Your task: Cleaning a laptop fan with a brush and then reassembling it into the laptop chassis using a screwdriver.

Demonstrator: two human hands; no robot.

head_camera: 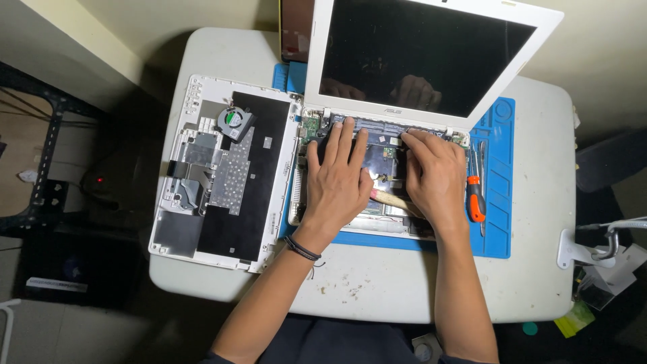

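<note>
Left hand (pixel 337 178), right hand (pixel 435 175) flat on opened white laptop (pixel 431 54), blue mat (pixel 499 202)

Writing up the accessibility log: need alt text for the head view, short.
Seen from above, a person's left hand and right hand rest flat on the exposed internals of an opened white laptop lying on a blue repair mat. The detached keyboard cover, underside up with a small fan, lies to the left; an orange-handled screwdriver lies to the right.
</note>
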